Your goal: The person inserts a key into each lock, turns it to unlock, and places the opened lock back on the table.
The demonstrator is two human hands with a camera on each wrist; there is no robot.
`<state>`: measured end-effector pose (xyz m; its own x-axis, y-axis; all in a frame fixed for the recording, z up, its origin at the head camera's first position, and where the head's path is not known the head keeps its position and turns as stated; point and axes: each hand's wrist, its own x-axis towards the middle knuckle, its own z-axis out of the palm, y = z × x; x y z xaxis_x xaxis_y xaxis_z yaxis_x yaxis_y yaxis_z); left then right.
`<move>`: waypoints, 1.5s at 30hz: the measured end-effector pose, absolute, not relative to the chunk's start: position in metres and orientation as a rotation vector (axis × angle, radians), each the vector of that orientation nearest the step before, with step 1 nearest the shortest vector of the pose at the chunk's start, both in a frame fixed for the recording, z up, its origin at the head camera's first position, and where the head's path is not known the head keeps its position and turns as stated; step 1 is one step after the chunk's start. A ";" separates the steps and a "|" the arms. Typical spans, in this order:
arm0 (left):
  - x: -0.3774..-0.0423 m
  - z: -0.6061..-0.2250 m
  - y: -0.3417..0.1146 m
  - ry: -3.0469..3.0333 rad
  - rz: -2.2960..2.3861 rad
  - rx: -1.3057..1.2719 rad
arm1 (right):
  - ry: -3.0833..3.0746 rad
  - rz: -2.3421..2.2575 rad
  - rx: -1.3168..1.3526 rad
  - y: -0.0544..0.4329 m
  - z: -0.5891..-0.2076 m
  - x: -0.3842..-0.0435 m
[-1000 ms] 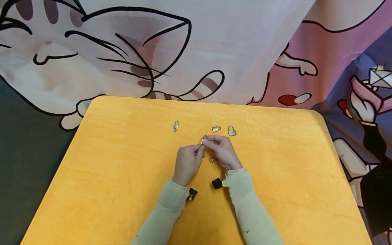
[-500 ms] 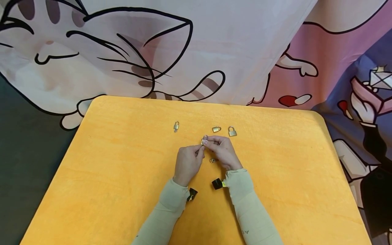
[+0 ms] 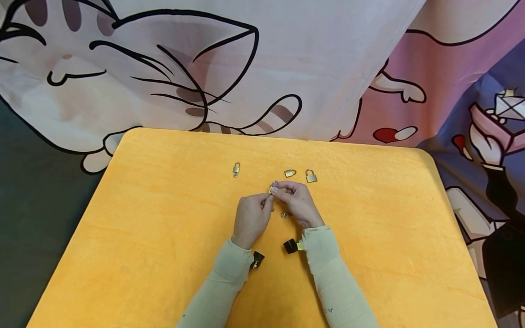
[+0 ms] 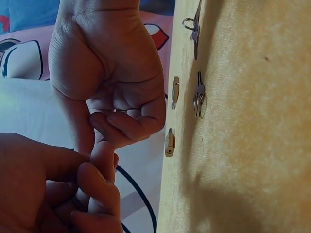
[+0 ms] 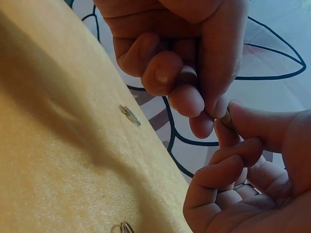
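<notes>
Over the middle of the table, my right hand (image 3: 298, 202) pinches a small padlock (image 3: 274, 185) between thumb and forefinger, its shackle showing above the fingers. My left hand (image 3: 252, 218) meets it from the lower left, thumb and forefinger pinching what seems to be a key at the lock's lower end; the fingers hide most of it. In the right wrist view both sets of fingertips touch around the padlock (image 5: 226, 116). Below the hands, loose keys on rings (image 3: 285, 214) lie on the table; the left wrist view shows a key with a ring (image 4: 199, 94).
Toward the back of the yellow table (image 3: 164, 218) lie a padlock with a key in it (image 3: 235, 169) at left, a padlock on its side (image 3: 290, 173), and a larger padlock (image 3: 311, 176). A printed cat curtain (image 3: 320, 68) hangs behind the far edge.
Both hands stay together at the small padlock and hardly move. The things on the table lie as before.
</notes>
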<state>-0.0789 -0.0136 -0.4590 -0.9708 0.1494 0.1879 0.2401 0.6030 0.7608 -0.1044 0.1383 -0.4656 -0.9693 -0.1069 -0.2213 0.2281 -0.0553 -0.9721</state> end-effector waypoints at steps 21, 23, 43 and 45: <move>-0.081 -0.460 -0.016 -2.830 -1.481 -0.214 | 1.966 -2.124 0.105 0.136 -0.469 -0.104; -0.081 -0.460 -0.017 -2.838 -1.516 -0.207 | 1.962 -2.125 0.084 0.136 -0.469 -0.104; -0.087 -0.461 -0.023 -2.835 -1.863 -0.104 | 2.017 -2.061 0.265 0.134 -0.467 -0.106; -0.088 -0.461 -0.024 -2.825 -1.905 -0.097 | 2.022 -2.059 0.263 0.134 -0.467 -0.106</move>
<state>-0.0879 -0.0238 -0.4615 -0.9630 0.1939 -0.1874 -0.1010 0.3849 0.9174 -0.1057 0.1339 -0.4668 -0.9541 -0.0467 -0.2959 0.2967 -0.0111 -0.9549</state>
